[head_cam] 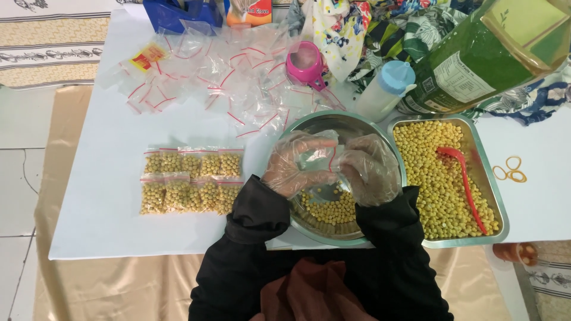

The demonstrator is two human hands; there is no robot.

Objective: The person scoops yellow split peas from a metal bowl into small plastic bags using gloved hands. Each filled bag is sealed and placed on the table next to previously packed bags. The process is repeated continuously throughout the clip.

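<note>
1. Right now, seen from the head camera, both hands are working over the round metal bowl (309, 128), and both are wearing thin, crinkly see-through gloves.
2. The left hand (295, 163) and the right hand (372, 169) are holding one small clear bag (321, 156) between them, right above the bowl. The fingers of both hands are pinching together on the bag's edges.
3. I think the hands are opening or filling the bag. It is looking empty, though the see-through plastic is making that hard to tell.
4. Yellow round beans (330, 211) are lying in the bowl at 6 o'clock from the hands. They are small and smooth like little balls.
5. The next move is likely calling for beans to go into the bag, so its mouth needs to be open wide.
6. At 3 o'clock from the bowl, a shiny metal tray (496, 196) is holding many more beans, with a red plastic spoon (464, 175) lying in them.
7. At 9 o'clock, filled bags (190, 181) are sitting in two neat rows on the white table (101, 196).
8. At 11 o'clock, empty bags (220, 77) with red strips are lying in a loose, shiny pile.
</note>
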